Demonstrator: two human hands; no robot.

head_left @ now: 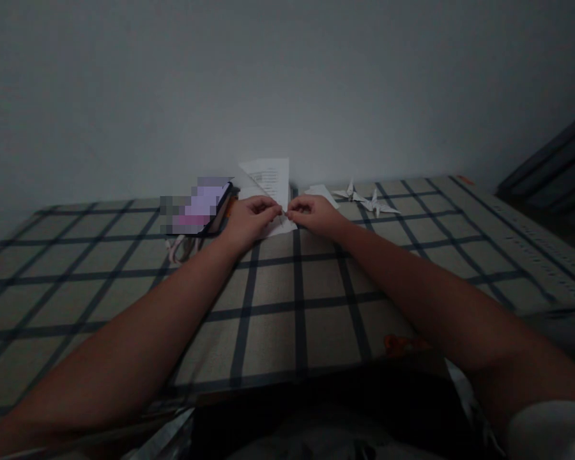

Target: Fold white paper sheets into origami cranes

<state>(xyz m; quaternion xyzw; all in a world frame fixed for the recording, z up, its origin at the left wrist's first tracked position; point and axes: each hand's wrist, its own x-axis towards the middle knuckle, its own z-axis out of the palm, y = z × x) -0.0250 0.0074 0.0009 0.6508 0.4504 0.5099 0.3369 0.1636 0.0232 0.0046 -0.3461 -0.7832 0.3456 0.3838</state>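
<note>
My left hand and my right hand meet near the back of the table, fingertips almost touching. Each is closed in a pinch on a small folded piece of white paper, mostly hidden by the fingers. Under and behind them lies more white paper, including a printed sheet with one folded, slanting edge. Just right of my right hand are two origami cranes with pointed wings. Another white paper piece lies partly behind that hand.
A phone-like device with a lit, blurred screen leans left of my hands, a pale cable below it. The checked tablecloth covers the table, which meets a plain wall. Dark fabric hangs at the right.
</note>
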